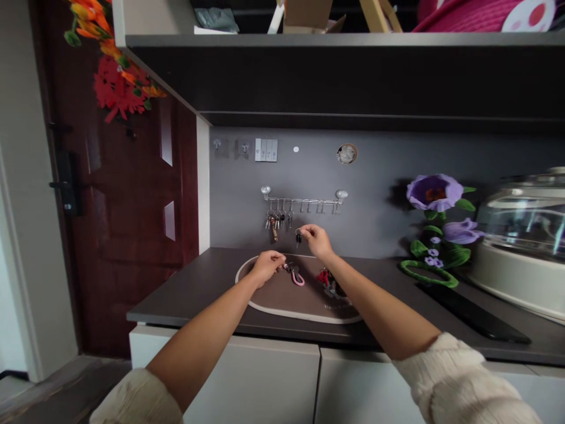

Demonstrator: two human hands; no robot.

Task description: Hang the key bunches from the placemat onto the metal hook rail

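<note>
My right hand (pixel 315 241) is raised below a wall hook rail (pixel 302 201), pinching a small key ring with a dark key (pixel 299 235). My left hand (pixel 266 266) rests low on an oval brown tray (pixel 265 307), fingers closed on a key bunch with a pink loop strap (pixel 296 276). Another bunch with red tags (pixel 324 277) lies on the tray beside my right forearm. Several keys (pixel 274 221) hang on the rail's left hooks; the right hooks are bare.
A dark countertop (pixel 185 294) runs over white cabinets. Purple knitted flowers (pixel 435 227) and a glass-lidded appliance (pixel 521 235) stand at right, a flat black object (pixel 477 318) before them. A dark red door (pixel 123 200) is at left. A shelf overhangs above.
</note>
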